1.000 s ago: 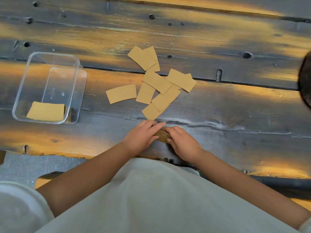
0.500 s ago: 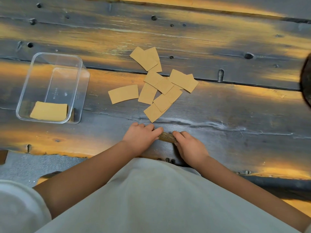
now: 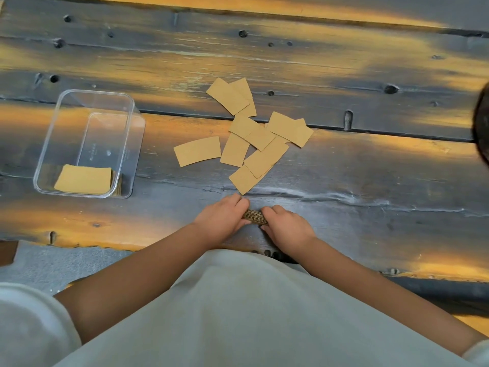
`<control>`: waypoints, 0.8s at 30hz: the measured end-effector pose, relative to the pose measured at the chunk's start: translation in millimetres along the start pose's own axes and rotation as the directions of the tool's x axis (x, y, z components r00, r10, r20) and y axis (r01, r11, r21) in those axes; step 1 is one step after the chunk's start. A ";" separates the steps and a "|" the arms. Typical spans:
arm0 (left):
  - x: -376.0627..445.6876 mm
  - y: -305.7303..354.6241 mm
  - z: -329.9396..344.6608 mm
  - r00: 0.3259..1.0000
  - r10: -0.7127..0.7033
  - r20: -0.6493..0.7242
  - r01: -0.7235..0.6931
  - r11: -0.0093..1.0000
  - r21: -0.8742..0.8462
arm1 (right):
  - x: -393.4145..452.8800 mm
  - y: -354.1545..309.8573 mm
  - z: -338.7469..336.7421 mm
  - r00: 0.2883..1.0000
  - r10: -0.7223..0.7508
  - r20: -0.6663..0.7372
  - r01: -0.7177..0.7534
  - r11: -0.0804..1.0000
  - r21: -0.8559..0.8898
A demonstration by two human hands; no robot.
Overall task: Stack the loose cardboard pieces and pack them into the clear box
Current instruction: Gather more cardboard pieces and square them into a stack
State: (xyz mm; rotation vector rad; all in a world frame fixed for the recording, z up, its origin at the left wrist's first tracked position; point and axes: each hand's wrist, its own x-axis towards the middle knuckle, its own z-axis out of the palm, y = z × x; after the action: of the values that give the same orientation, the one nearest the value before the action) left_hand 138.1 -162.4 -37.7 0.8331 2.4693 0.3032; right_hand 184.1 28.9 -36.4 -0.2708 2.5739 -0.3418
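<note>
A small stack of brown cardboard pieces (image 3: 254, 217) stands on edge on the wooden table, near its front edge. My left hand (image 3: 222, 219) grips its left end and my right hand (image 3: 287, 226) grips its right end. Only the corrugated edge of the stack shows between the fingers. Several loose cardboard pieces (image 3: 260, 144) lie scattered and overlapping just beyond my hands, one piece (image 3: 198, 154) apart to the left. The clear box (image 3: 127, 144) sits at the left, with a stack of cardboard (image 3: 83, 179) in its near end.
The dark, worn wooden table (image 3: 370, 181) has knots, holes and a groove running across it. Its front edge runs just below my hands. A dark rounded object (image 3: 483, 123) intrudes at the right edge. Grey floor (image 3: 53, 266) shows at lower left.
Both hands have stayed at the stack and turned it up on its edge, so that more of the corrugated side shows between them. The loose pieces and the box have not moved.
</note>
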 end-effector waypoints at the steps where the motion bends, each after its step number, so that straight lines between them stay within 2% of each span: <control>1: -1.1 -1.5 -2.6 1.000 -0.005 0.016 0.003 0.994 0.106 | 0.7 -0.4 -1.6 1.000 -0.002 0.005 0.002 0.999 -0.033; 3: -2.0 -3.1 -11.1 0.998 -0.038 0.048 0.024 0.964 0.264 | 2.2 -0.7 -5.1 1.000 0.007 0.016 -0.006 0.998 -0.055; 6: 0.6 5.7 -20.6 0.991 -0.079 0.107 0.043 0.952 0.302 | 5.5 -4.1 -8.6 0.999 0.042 0.026 -0.041 0.998 -0.053; 10: 5.7 20.4 -21.3 0.979 -0.085 0.183 0.032 0.960 0.277 | 8.7 -16.4 -9.4 0.996 0.082 0.029 -0.081 0.996 -0.034; 12: 5.2 18.1 -23.1 0.981 -0.085 0.177 0.036 0.964 0.263 | 8.2 -18.1 -9.7 0.994 0.110 0.025 -0.111 0.994 0.009; 14: 3.5 11.9 -22.9 0.982 -0.075 0.171 0.031 0.969 0.247 | 7.2 -18.6 -9.4 0.992 0.119 0.048 -0.118 0.993 -0.024; 16: 2.3 6.3 -21.9 0.979 -0.046 0.196 0.004 0.978 0.207 | 9.3 -26.5 -7.6 0.990 0.119 0.081 -0.113 0.991 -0.078; 20: 5.5 -0.9 -20.6 0.981 0.006 0.193 -0.039 0.985 0.168 | 15.1 -39.1 -5.0 0.989 0.130 0.069 -0.130 0.991 -0.010; 24: -2.5 -26.3 -32.5 0.980 0.071 0.188 -0.098 0.986 0.139 | 22.1 -53.2 -10.0 0.995 0.082 0.051 -0.082 0.997 -0.009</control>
State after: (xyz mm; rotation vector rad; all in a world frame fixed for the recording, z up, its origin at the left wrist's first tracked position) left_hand 109.2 -186.2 -18.8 0.9833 2.3092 0.0699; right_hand 166.8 -25.4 -23.0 -0.1738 2.5279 -0.2919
